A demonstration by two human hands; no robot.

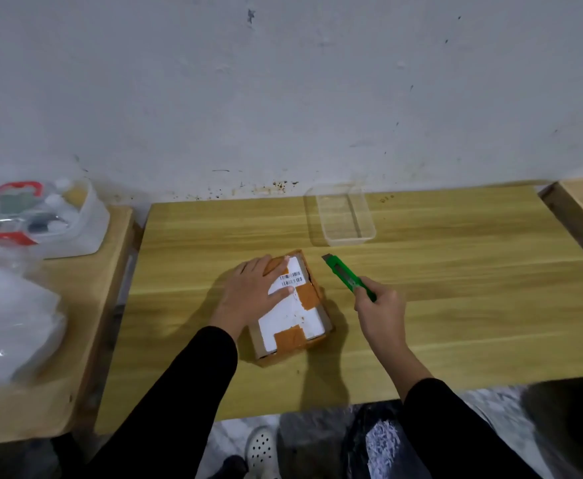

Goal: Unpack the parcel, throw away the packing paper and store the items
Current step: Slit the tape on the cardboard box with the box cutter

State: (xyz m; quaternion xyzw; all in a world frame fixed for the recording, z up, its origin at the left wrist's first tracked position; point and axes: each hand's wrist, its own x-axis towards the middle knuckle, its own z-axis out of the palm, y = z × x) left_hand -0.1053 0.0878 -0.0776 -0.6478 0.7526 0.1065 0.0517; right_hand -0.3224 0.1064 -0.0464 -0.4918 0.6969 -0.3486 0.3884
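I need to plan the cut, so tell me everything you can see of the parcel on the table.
The parcel is a small brown cardboard box, still shut, lying flat near the middle of the wooden table, turned slightly askew. Its top carries a white label with barcodes and several orange tape patches. The left hand lies flat on its far left part. The right hand holds a green knife beside it, not touching.

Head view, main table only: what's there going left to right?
Left hand pressed flat on the parcel → taped cardboard parcel → green utility knife → right hand holding the knife. Clear plastic container sits farther back, overlapping.
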